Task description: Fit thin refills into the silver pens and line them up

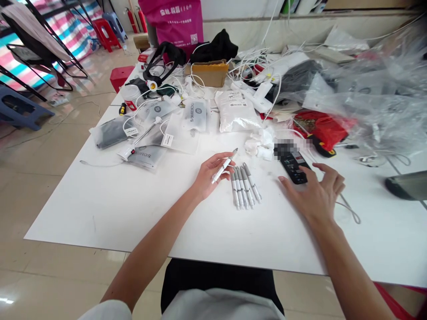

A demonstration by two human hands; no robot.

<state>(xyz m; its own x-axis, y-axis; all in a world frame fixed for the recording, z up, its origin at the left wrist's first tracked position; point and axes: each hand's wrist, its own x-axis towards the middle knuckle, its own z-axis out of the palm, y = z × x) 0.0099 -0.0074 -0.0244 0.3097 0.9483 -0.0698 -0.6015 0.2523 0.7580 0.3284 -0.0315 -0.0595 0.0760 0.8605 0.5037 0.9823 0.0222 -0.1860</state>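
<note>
A white and silver pen (220, 170) is gripped between the fingers of my left hand (209, 175), its grey tip pointing up and away to the right. Just right of that hand, several like pens (245, 187) lie side by side on the white table (140, 213). My right hand (315, 191) hovers over or rests at the near end of a black phone (292, 164), thumb and fingers spread. The index fingertip is at the lit screen; whether it touches cannot be told. Nothing shows in the grasp of that hand.
Crumpled white tissue (262, 143) lies beyond the pens. Clear plastic packets (143, 155) with grey contents spread at the left, near a white padded bag (237, 111). Tangled white cables (250, 60) and a cardboard box (208, 74) fill the back. Plastic wrapping (376, 98) heaps at the right.
</note>
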